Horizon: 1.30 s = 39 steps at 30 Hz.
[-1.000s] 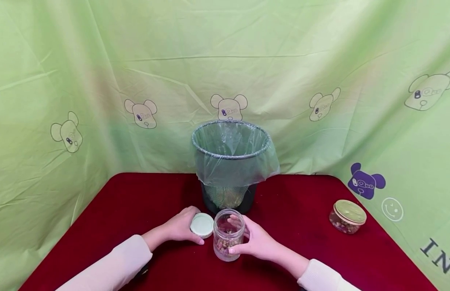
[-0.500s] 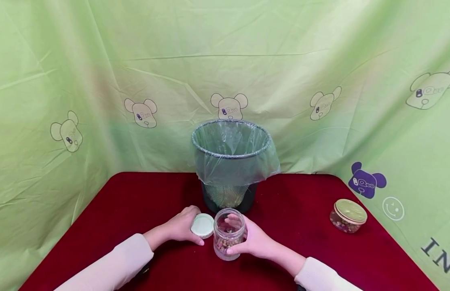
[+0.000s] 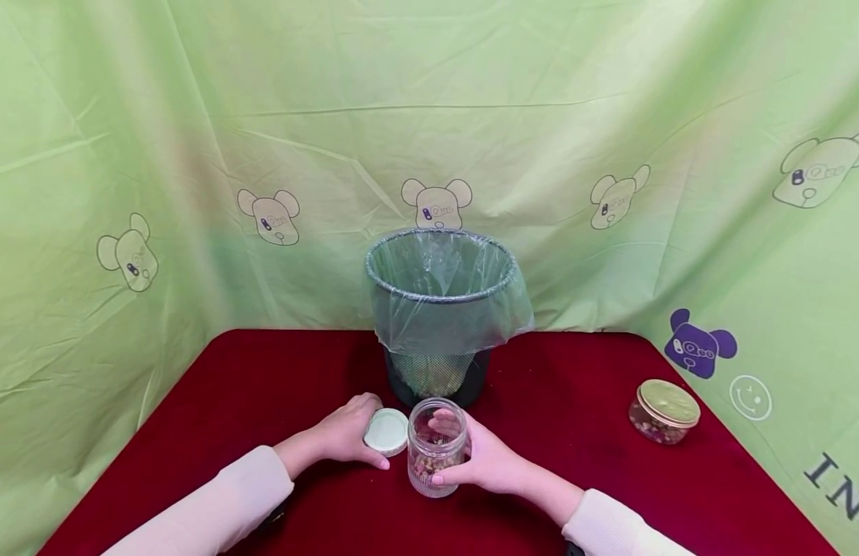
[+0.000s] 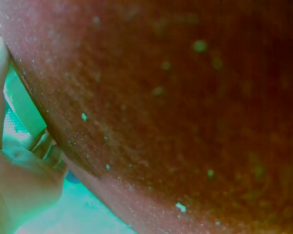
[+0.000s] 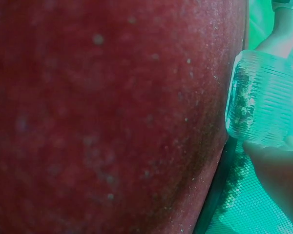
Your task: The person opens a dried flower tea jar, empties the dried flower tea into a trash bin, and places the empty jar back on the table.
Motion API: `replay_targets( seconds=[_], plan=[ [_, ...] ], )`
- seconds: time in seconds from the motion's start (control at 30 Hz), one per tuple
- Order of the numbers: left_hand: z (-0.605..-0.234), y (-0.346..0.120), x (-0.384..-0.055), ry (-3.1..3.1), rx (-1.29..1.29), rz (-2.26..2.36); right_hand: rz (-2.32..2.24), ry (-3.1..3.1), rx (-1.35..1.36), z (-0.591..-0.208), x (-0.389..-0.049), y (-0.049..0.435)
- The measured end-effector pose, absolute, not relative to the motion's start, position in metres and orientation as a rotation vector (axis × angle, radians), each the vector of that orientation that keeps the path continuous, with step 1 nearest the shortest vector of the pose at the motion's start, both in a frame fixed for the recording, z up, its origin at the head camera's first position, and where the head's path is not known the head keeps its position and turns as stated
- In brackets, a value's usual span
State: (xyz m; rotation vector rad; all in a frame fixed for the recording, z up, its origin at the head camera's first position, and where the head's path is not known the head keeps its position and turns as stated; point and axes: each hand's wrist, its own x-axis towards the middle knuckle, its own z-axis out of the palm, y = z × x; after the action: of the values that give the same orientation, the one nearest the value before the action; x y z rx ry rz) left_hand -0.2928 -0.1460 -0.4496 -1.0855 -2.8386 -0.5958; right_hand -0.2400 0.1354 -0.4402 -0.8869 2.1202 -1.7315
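Observation:
An open ribbed glass jar [image 3: 429, 467] stands upright on the red cloth, with small brown and reddish bits that look like nuts or beans inside. My right hand [image 3: 495, 459] grips it from the right, thumb in front and fingers behind, seen through the glass. Left of the jar, a pale round lid [image 3: 386, 432] sits on the cloth, my left hand [image 3: 347, 432] curved around its left side. The left wrist view shows the lid [image 4: 24, 105] between thumb and fingers. In the right wrist view the jar [image 5: 261, 100] appears sideways above my hand.
Behind the jar stands a dark mesh bin [image 3: 436, 371] lined with a translucent bag [image 3: 446, 328]. A second jar [image 3: 664, 417], closed with a gold-rimmed lid and holding similar bits, stands at the right. Green printed curtain [image 3: 297, 116] surrounds the red table [image 3: 276, 371].

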Motion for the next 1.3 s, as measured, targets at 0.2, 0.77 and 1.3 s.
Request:
replay_targets(
  seconds=[0.2, 0.77, 1.3],
  plan=[
    [-0.45, -0.146, -0.294, -2.838, -1.085, -0.598, -1.735, 2.111, -0.873, -0.441, -0.241, 0.136],
    [-0.419, -0.162, -0.308, -2.587, -0.833, -1.032, -1.735, 2.127, -0.859, -0.439, -0.239, 0.135],
    [-0.334, -0.155, -0.322, -2.268, -0.628, -1.475, -1.721, 2.145, -0.879, -0.441, -0.239, 0.135]
  ],
)
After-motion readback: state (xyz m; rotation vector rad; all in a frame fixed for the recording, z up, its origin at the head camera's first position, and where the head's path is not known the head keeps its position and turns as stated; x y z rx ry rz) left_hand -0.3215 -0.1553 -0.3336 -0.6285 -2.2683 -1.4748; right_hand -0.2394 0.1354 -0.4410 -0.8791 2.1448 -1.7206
